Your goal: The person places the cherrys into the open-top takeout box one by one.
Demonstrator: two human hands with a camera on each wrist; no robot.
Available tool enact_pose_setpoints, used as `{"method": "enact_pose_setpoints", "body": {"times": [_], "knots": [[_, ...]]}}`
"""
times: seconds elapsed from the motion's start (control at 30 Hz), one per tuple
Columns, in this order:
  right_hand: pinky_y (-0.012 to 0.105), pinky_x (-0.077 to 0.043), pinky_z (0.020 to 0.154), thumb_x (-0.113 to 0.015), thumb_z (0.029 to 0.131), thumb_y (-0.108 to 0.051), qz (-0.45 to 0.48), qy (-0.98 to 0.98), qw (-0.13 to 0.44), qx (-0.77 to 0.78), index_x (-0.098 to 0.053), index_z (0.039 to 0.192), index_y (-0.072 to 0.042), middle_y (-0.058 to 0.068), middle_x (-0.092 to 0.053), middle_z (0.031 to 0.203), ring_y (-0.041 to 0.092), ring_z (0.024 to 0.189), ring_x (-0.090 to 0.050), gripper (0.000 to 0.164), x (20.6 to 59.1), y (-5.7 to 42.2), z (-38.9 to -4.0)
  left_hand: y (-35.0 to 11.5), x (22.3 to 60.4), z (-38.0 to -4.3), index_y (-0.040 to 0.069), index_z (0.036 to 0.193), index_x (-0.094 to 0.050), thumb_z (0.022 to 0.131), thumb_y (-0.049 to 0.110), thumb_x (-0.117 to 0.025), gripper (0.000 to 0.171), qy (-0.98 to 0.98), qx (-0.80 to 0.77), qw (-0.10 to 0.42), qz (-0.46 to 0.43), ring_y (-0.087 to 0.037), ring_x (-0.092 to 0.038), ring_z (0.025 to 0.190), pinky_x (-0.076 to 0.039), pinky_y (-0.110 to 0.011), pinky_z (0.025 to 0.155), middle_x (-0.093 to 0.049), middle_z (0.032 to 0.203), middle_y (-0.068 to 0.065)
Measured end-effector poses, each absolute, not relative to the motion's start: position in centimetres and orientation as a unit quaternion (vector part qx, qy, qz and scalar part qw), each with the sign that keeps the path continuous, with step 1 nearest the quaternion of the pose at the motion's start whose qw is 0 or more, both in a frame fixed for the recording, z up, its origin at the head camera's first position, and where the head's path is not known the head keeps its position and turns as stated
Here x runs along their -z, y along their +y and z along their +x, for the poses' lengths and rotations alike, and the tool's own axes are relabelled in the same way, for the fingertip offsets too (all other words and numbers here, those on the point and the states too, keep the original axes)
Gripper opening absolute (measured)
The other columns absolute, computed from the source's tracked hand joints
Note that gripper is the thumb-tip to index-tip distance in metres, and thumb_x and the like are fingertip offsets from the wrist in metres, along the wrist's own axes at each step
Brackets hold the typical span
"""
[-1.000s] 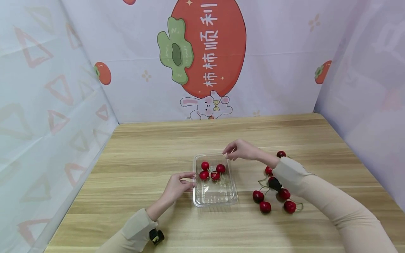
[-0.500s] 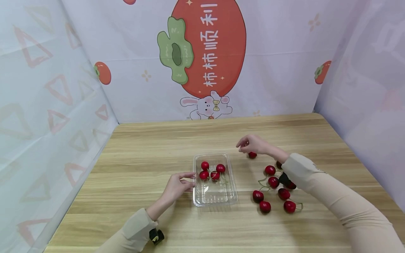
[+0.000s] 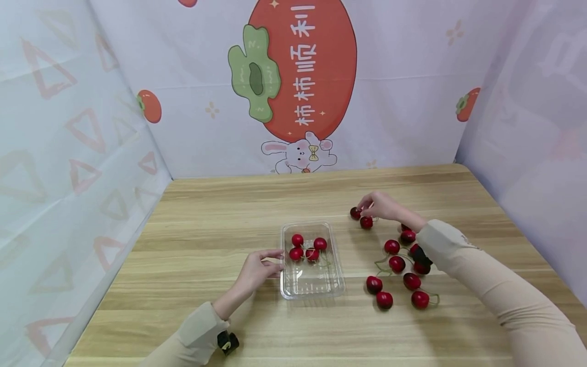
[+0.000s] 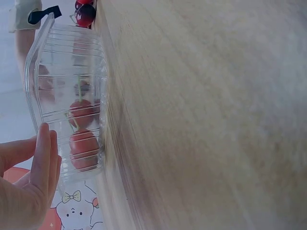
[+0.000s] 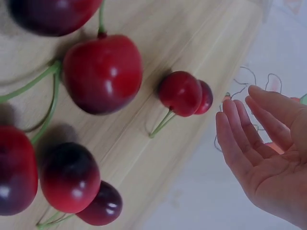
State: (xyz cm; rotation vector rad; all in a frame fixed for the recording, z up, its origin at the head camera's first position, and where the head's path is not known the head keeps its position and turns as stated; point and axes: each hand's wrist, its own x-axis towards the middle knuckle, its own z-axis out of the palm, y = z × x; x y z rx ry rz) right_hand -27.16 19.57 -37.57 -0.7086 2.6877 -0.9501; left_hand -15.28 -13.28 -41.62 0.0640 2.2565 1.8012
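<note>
A clear plastic box sits mid-table with several red cherries in its far half. My left hand is at the box's left side; in the left wrist view its straight fingers rest against the wall near the rim. Beyond the box to the right, my right hand hovers close over a pair of dark red cherries with green stems. In the right wrist view this pair lies on the table, apart from the spread, bent fingers, which hold nothing.
Several more stemmed cherries lie scattered on the wooden table right of the box, partly under my right forearm. Dark straps with small devices sit at the wrists. A printed cloth stands behind the table.
My right hand has moved right and away from the box's far right corner to the pair of cherries at the back right. My left hand and the box have stayed put.
</note>
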Motion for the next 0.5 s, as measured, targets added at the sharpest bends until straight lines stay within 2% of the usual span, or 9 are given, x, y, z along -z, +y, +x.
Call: {"method": "enact_pose_setpoints", "body": {"times": [0.13, 0.27, 0.5], "knots": [[0.025, -0.048, 0.046, -0.06, 0.077, -0.002, -0.253, 0.903, 0.104, 0.331, -0.064, 0.091, 0.007, 0.009, -0.061, 0.069, 0.019, 0.058, -0.055, 0.017, 38.1, 20.6, -27.7, -13.2, 41.7, -15.3, -0.012, 0.114, -0.052, 0.075, -0.011, -0.059, 0.039, 0.775, -0.619, 0.127, 0.021, -0.03, -0.063, 0.073, -0.057, -0.038, 0.068, -0.055, 0.108, -0.027], [0.023, -0.046, 0.046, -0.063, 0.076, -0.008, -0.28, 0.896, 0.088, 0.334, -0.066, 0.086, 0.003, 0.005, -0.061, 0.067, 0.012, 0.057, -0.054, 0.015, 39.5, 21.8, -28.9, -13.2, 41.7, -15.3, -0.012, 0.113, -0.052, 0.075, -0.011, -0.059, 0.039, 0.775, -0.619, 0.125, 0.018, -0.03, -0.063, 0.072, -0.057, -0.036, 0.067, -0.055, 0.108, -0.027], [0.025, -0.049, 0.048, -0.061, 0.073, 0.004, -0.235, 0.928, 0.1, 0.271, -0.064, 0.086, 0.01, 0.016, -0.064, 0.074, 0.017, 0.06, -0.057, 0.015, 38.8, 21.5, -28.3, -13.2, 41.9, -15.3, -0.012, 0.113, -0.052, 0.075, -0.011, -0.059, 0.038, 0.775, -0.62, 0.125, 0.017, -0.03, -0.063, 0.071, -0.057, -0.038, 0.068, -0.055, 0.108, -0.027]]}}
